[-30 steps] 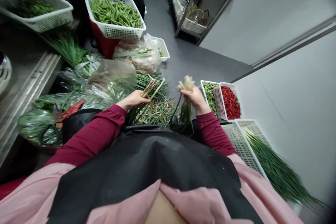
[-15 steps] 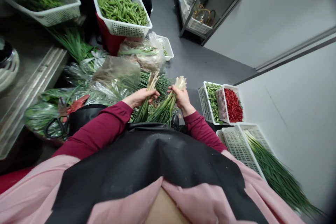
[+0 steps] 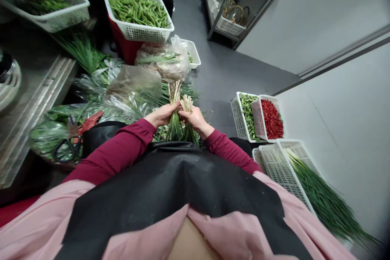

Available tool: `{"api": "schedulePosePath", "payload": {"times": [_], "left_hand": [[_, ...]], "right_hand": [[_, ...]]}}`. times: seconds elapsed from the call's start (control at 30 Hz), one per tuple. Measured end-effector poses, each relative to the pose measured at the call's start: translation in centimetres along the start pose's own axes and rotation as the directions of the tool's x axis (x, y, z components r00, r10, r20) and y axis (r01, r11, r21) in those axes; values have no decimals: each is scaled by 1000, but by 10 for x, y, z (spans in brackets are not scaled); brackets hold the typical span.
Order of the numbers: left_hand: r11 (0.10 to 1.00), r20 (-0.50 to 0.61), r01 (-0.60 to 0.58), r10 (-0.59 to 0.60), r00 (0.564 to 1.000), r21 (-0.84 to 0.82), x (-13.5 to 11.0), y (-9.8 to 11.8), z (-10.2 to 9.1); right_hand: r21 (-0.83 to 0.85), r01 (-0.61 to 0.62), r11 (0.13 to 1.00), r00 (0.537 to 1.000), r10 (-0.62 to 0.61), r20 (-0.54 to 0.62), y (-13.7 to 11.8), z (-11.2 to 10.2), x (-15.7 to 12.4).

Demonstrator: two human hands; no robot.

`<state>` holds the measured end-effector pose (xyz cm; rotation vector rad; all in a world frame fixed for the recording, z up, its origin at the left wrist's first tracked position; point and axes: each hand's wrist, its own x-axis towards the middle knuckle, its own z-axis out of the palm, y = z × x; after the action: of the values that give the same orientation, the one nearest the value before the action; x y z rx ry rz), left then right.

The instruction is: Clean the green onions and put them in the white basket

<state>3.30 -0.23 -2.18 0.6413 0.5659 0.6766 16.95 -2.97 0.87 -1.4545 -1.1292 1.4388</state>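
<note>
My left hand [image 3: 161, 115] is closed around a small bunch of green chive stalks [image 3: 174, 105] with pale cut ends pointing up. My right hand [image 3: 194, 118] is closed around a second bunch of stalks [image 3: 187, 103], pressed right against the first. Both hands meet above my black apron [image 3: 170, 187]. Below them lies a loose heap of trimmed green stalks [image 3: 166, 132].
Another person's hands reach into a white basket of green pods [image 3: 137, 10] on a red tub. Plastic bags of greens [image 3: 134, 85] and black scissors [image 3: 65, 150] lie left. Baskets of red chillies [image 3: 269, 115] and green pods [image 3: 246, 113] stand right, with long chives over a white basket [image 3: 282, 166].
My right hand has carried its bunch leftwards from near the chilli basket until it touches the bunch in my left hand. The other person's hand has come into the pod basket.
</note>
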Motion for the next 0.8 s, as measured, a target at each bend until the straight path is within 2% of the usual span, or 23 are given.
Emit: {"api": "schedulePosePath", "payload": {"times": [0.13,0.37,0.5,0.57,0.67,0.8], "left_hand": [[1000,6,-18,19,1000,-13,-1,1,-1],[998,-67,26,-23,998,50,-3,-5,6],[999,-111,-14,19,994,46,-7,5,7],[997,-163,-39,49,986,63,-8,11,6],[981,-194,-43,80,978,191,-10,13,6],[901,-111,-41,99,989,433,-12,6,11]], "right_hand": [[101,-37,994,999,36,16,-1,-6,-3],[22,-40,999,999,40,-1,0,4,-6],[116,-70,991,994,59,94,-5,-11,-7],[188,-82,979,994,67,86,-8,-22,-6],[269,-117,956,993,113,33,-9,-35,-5],[331,-149,932,989,133,72,-6,-42,-3]]}}
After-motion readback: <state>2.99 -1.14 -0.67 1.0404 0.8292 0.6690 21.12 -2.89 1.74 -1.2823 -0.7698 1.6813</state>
